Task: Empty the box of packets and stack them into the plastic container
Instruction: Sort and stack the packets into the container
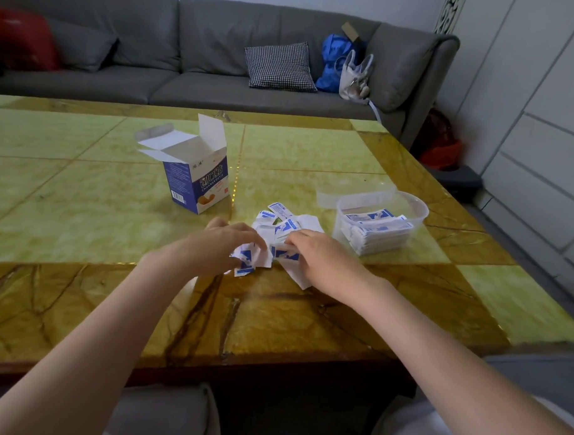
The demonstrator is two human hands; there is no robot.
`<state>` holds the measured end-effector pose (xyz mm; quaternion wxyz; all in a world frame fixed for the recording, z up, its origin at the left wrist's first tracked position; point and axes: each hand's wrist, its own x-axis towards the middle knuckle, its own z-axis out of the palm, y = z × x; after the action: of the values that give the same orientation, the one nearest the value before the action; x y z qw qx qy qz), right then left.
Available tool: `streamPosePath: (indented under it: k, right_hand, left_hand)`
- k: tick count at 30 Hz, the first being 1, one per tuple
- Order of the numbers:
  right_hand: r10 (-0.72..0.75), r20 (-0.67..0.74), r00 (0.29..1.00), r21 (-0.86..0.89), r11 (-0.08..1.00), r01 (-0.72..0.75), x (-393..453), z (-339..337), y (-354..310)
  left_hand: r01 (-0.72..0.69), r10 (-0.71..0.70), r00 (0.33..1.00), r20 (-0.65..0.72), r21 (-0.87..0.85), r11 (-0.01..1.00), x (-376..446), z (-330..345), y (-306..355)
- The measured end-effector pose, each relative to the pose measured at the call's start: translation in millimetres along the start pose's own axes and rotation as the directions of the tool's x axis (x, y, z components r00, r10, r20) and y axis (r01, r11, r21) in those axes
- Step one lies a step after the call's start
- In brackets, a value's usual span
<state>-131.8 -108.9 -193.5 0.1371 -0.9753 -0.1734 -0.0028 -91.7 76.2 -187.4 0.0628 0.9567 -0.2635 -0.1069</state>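
A blue and white box (196, 178) stands upright on the table with its top flaps open. In front of it lies a loose pile of white and blue packets (281, 224). My left hand (212, 249) rests on the pile's left edge, fingers curled round some packets. My right hand (316, 255) pinches packets at the pile's near right side. To the right stands a clear plastic container (418, 209) with a stack of packets (377, 232) inside.
The container's clear lid (350, 192) lies behind it on the yellow-green marble table (84, 224). A grey sofa (208, 41) with cushions and bags runs along the far side. White cabinets stand at the right.
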Motion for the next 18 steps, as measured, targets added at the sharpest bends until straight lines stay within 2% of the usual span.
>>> streamPosePath:
  k: [4,7,9,11,13,18]
  right_hand:
    - [0.073,-0.059,0.996,0.065,0.995,-0.069,2,0,2]
    - [0.113,-0.091,0.989,0.13,0.986,-0.101,5,3,4]
    - [0.161,-0.112,0.981,0.233,0.963,-0.132,6,0,4]
    - [0.243,-0.116,0.963,0.407,0.896,-0.177,8,-4,4]
    - [0.332,-0.074,0.941,0.597,0.77,-0.225,8,-8,3]
    - [0.402,0.033,0.915,0.792,0.549,-0.269,8,-10,0]
  left_hand:
    - [0.105,-0.101,0.986,-0.136,0.02,0.994,5,0,3]
    - [0.094,-0.08,0.98,-0.18,0.074,0.993,9,5,4]
    - [0.075,-0.053,0.979,-0.195,0.106,0.992,11,5,6]
    - [0.061,-0.04,0.981,-0.192,0.11,0.992,13,6,6]
    - [0.037,-0.029,0.987,-0.158,0.047,0.998,14,5,5]
    - [0.027,-0.035,0.988,-0.153,-0.058,0.998,13,0,-3]
